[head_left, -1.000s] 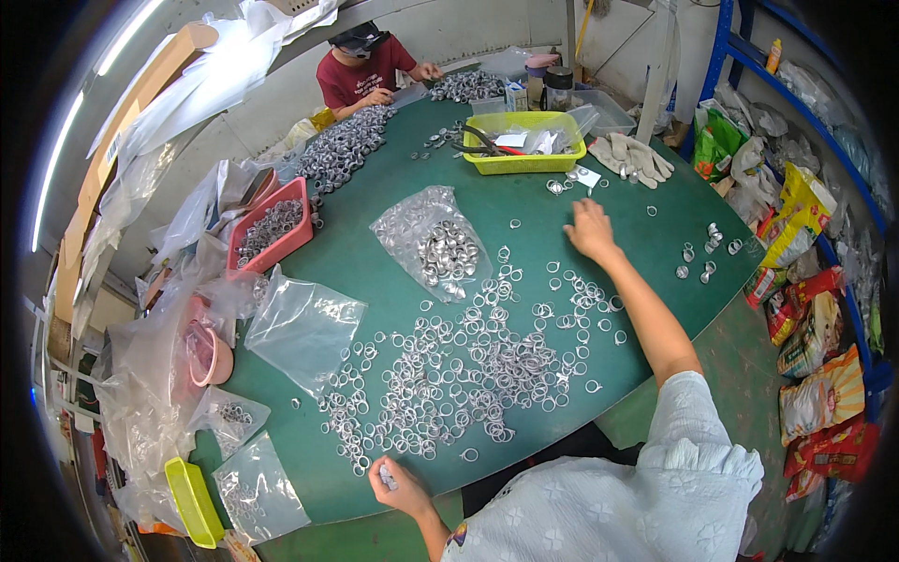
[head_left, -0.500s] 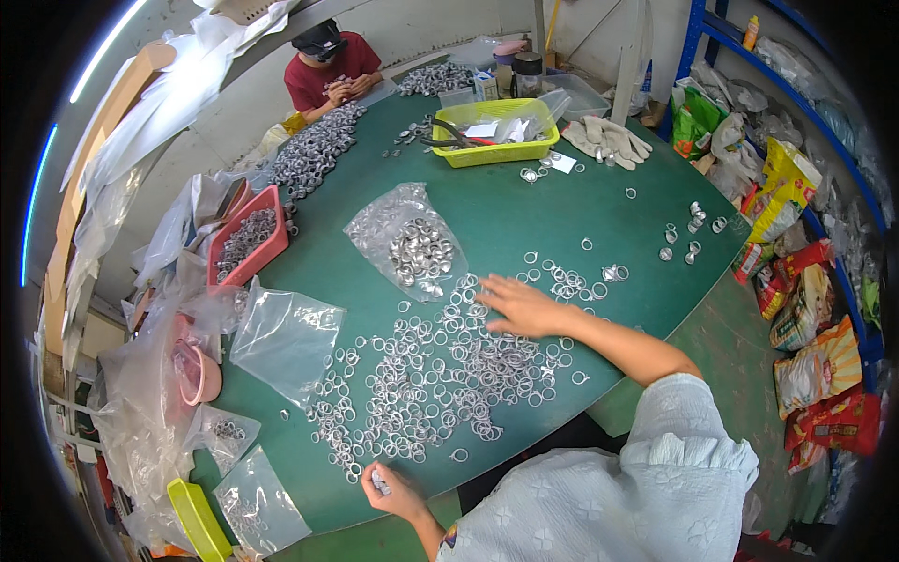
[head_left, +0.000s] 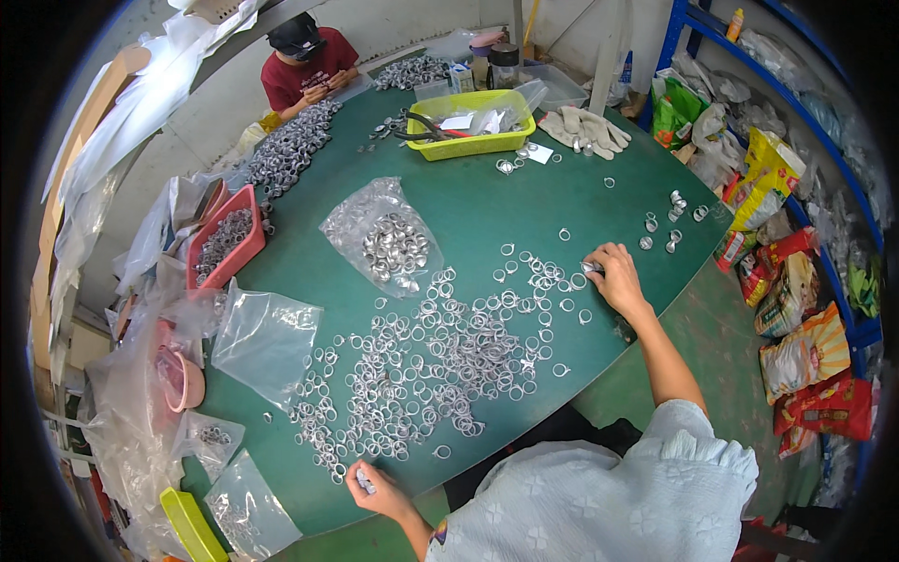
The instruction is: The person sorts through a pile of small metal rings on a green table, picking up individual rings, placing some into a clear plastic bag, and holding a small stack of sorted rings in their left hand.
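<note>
A wide spread of small metal rings (head_left: pixel 440 365) covers the green table (head_left: pixel 487 206) in front of me. My right hand (head_left: pixel 613 276) rests at the right end of the spread, fingers pinched on a ring. My left hand (head_left: pixel 370 485) sits at the near edge, closed around a few small metal rings. A clear plastic bag of rings (head_left: pixel 389 245) lies just beyond the spread.
A yellow tray (head_left: pixel 473 145) with tools stands at the far side, white gloves (head_left: pixel 590 129) beside it. A red tray of rings (head_left: pixel 225 245) and empty plastic bags (head_left: pixel 267 337) lie left. Another person in red (head_left: pixel 309 66) sits across. Snack packets fill blue shelves (head_left: pixel 796 262) right.
My right hand reached far toward the yellow tray, swept back over the ring pile, then shifted right to the pile's edge. My left hand stayed at the near edge.
</note>
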`<state>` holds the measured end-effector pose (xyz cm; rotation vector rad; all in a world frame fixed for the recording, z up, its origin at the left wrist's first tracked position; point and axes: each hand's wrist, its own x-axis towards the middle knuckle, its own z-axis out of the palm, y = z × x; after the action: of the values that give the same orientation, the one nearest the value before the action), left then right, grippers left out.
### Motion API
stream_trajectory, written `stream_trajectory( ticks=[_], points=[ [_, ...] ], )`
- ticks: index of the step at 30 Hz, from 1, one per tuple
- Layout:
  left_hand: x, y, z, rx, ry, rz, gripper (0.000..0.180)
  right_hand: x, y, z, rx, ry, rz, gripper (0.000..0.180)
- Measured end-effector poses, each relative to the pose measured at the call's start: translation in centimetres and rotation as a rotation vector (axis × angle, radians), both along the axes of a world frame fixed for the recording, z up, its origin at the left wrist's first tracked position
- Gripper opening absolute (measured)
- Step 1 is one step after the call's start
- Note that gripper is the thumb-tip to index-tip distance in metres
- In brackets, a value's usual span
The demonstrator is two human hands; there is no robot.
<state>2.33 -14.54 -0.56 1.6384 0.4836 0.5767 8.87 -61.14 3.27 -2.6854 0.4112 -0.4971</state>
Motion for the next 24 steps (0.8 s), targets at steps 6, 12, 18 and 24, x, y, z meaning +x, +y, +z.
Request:
stream_trajectory(
  ticks=[6,12,18,24],
  points=[
    [0.2,0.2,-0.6,0.036,0.001,0.025,0.007,2.1,-2.7,-0.4,0.099,-0.041,-0.097,0.012],
    [0.0,-0.2,0.3,0.039,0.000,0.020,0.008,0.5,-0.8,0.5,0.087,0.021,0.208,0.028],
    [0.1,-0.4,0.4,0.025,-0.005,-0.004,0.007,0.5,-1.0,-0.2,0.443,-0.105,-0.038,0.016],
    [0.0,-0.5,0.6,0.025,-0.002,0.011,0.007,0.5,-1.3,0.3,0.678,-0.097,0.171,0.031]
  ],
)
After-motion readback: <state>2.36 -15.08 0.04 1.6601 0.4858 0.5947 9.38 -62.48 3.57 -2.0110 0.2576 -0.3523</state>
